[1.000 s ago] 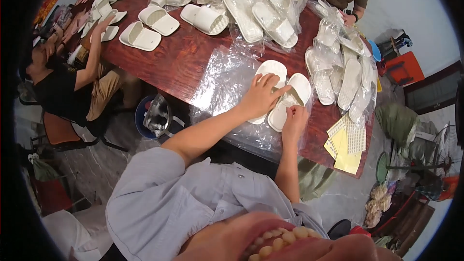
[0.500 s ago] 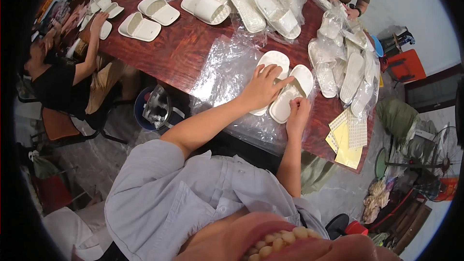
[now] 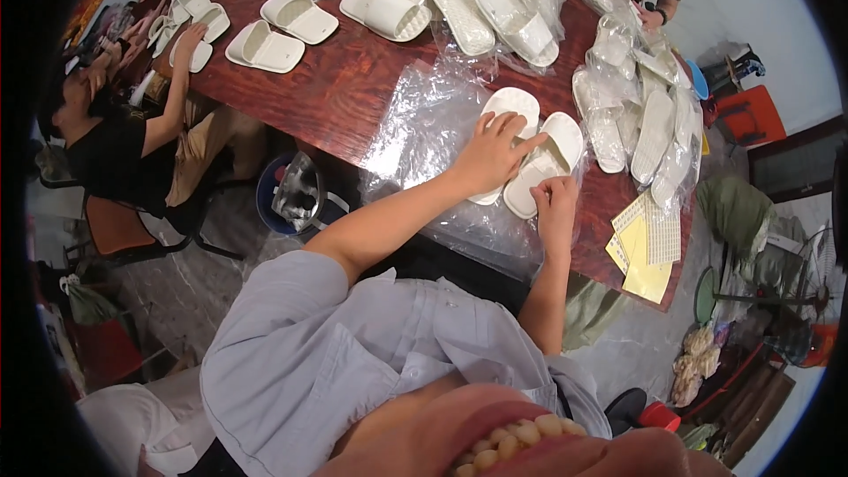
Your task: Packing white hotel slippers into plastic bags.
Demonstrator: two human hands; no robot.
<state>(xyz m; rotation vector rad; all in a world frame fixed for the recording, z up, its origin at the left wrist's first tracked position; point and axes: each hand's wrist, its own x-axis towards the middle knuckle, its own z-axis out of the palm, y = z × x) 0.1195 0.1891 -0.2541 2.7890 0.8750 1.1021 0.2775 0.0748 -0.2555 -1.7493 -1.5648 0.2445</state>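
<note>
A pair of white slide slippers lies side by side on a clear plastic bag at the table's near edge. My left hand (image 3: pixel 493 157) rests over the left slipper (image 3: pixel 512 102), fingers spread, and reaches across to the strap of the right slipper (image 3: pixel 563 134). It hides much of the left slipper's middle. Beside the heel end of the right slipper, my right hand (image 3: pixel 556 200) is closed in a pinch. Whatever is between its fingertips is too small to make out. The plastic bag (image 3: pixel 415 128) spreads out to the left beneath the pair.
Bagged slippers (image 3: pixel 654 128) are heaped on the right, more (image 3: pixel 455 0) at the back. Loose slippers (image 3: pixel 265 47) line the far left. Yellow sticker sheets (image 3: pixel 647 278) lie at the right corner. A blue bin (image 3: pixel 269 199) stands below. Two co-workers sit at the table.
The whole view has shifted slightly, so the table appears a little farther right. Both hands keep nearly the same places on and beside the slippers.
</note>
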